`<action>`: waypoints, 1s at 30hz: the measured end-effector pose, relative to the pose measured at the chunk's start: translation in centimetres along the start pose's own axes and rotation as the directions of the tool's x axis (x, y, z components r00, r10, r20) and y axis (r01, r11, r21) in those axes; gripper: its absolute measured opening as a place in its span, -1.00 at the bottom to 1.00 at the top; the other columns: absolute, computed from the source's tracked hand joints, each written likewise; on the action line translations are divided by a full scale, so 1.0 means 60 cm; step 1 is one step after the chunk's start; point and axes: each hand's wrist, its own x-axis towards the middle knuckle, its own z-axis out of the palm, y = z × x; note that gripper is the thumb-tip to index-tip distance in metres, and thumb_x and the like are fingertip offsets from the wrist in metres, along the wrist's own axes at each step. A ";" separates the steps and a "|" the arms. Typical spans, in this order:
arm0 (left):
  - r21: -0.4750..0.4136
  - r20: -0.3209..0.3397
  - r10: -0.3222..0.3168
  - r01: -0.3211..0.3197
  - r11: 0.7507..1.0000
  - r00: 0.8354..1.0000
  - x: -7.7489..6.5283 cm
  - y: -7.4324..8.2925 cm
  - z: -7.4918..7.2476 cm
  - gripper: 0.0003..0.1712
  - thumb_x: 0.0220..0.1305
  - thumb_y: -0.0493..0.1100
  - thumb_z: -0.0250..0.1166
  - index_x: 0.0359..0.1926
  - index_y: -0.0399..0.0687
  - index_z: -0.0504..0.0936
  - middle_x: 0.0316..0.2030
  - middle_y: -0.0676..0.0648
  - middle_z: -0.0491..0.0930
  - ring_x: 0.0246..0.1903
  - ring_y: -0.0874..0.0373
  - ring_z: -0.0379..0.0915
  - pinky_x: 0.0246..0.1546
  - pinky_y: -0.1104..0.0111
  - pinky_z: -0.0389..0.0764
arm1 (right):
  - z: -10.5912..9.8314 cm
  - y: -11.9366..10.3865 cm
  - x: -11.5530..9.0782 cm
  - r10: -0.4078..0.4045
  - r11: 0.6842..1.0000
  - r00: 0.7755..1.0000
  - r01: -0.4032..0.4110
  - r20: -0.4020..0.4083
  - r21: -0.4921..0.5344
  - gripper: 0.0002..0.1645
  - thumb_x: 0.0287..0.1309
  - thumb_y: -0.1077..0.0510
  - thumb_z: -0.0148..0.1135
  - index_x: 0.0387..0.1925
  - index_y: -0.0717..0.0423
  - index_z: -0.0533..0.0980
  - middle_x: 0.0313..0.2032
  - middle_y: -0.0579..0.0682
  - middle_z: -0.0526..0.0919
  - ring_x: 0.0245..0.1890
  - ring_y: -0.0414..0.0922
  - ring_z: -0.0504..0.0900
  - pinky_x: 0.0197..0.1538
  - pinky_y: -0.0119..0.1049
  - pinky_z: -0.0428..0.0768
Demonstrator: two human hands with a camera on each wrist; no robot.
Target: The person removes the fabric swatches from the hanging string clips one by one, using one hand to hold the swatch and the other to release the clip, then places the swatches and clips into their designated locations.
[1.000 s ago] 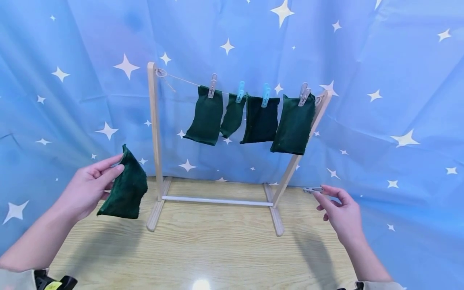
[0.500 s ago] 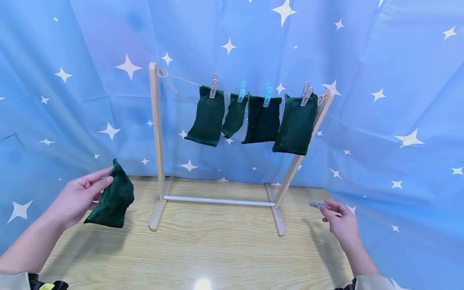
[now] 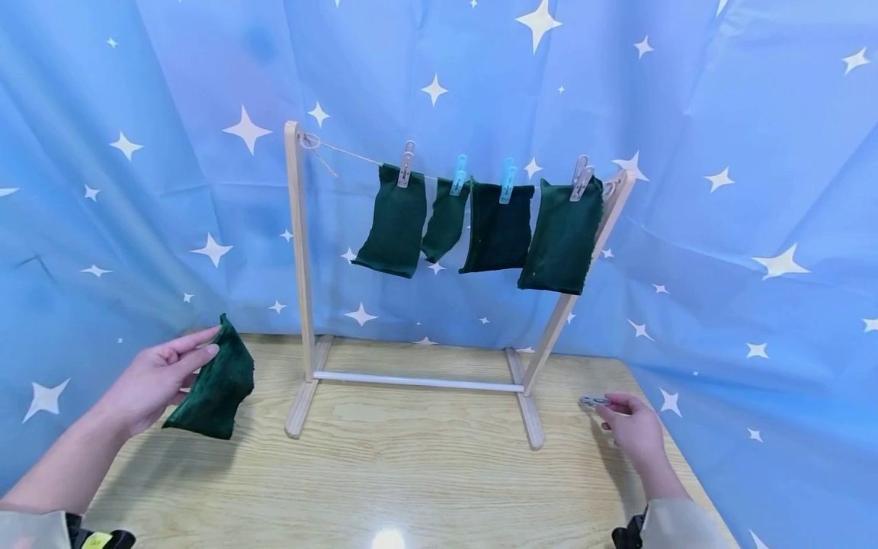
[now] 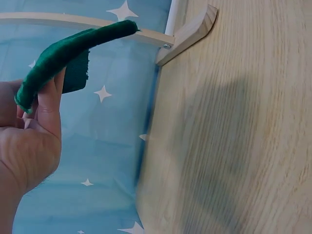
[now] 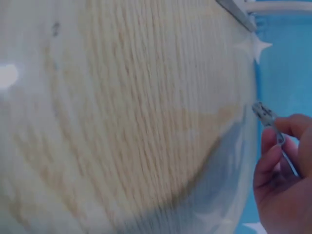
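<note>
On the left of the head view, my left hand (image 3: 154, 379) pinches a dark green cloth (image 3: 218, 385) by its edge, above the table. The left wrist view shows the same cloth (image 4: 58, 56) bent over the fingers. At the right, my right hand (image 3: 634, 431) holds a grey clothespin (image 3: 594, 401) between thumb and fingers, close over the table. In the right wrist view the clothespin (image 5: 265, 114) points away from the fingertips. Both hands are apart from the wooden drying rack (image 3: 296, 252) between them.
Several green cloths, one of them the leftmost cloth (image 3: 394, 221), hang from the rack's string, held by grey and blue clothespins (image 3: 507, 181). A white bar (image 3: 418, 381) joins the rack's feet on the wooden table (image 3: 411, 473). A blue starry curtain (image 3: 741, 191) stands behind.
My left hand has moved down and left with the cloth, then slightly right. My right hand has lowered toward the table with the clothespin. The hanging cloths look unchanged.
</note>
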 end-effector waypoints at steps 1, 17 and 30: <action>-0.001 -0.001 -0.005 0.005 1.000 1.000 0.000 -0.002 0.000 -0.16 0.77 0.17 0.06 0.79 -0.04 0.01 -0.51 0.17 0.10 -0.58 0.00 0.02 -0.42 0.01 0.04 | 0.002 0.002 0.004 0.004 1.000 1.000 -0.004 0.000 0.006 -0.34 0.59 0.08 0.23 0.51 0.37 0.39 0.17 0.30 0.66 -0.29 -0.26 0.75 -0.33 -0.27 0.71; 0.003 0.002 -0.039 0.039 0.999 0.999 0.003 -0.029 -0.007 -0.16 0.78 0.15 0.05 0.78 -0.12 -0.01 -0.55 0.19 0.02 -0.62 0.09 -0.01 -0.54 0.10 0.06 | 0.037 0.032 0.038 0.060 0.998 0.997 -0.058 0.050 -0.037 -0.30 0.55 -0.08 0.25 0.50 0.21 0.41 -0.19 0.05 0.58 -0.44 -0.10 0.52 -0.36 -0.21 0.55; 0.054 0.078 -0.106 0.102 0.993 0.991 0.043 -0.069 -0.023 -0.19 0.81 0.14 -0.01 0.80 -0.06 -0.05 -0.63 0.19 0.07 -0.69 0.20 0.00 -0.66 0.21 0.19 | 0.035 0.044 0.038 0.048 0.999 0.994 -0.048 0.094 -0.006 -0.28 0.58 -0.09 0.24 0.54 0.19 0.37 -0.20 0.02 0.55 -0.44 -0.10 0.53 -0.38 -0.22 0.59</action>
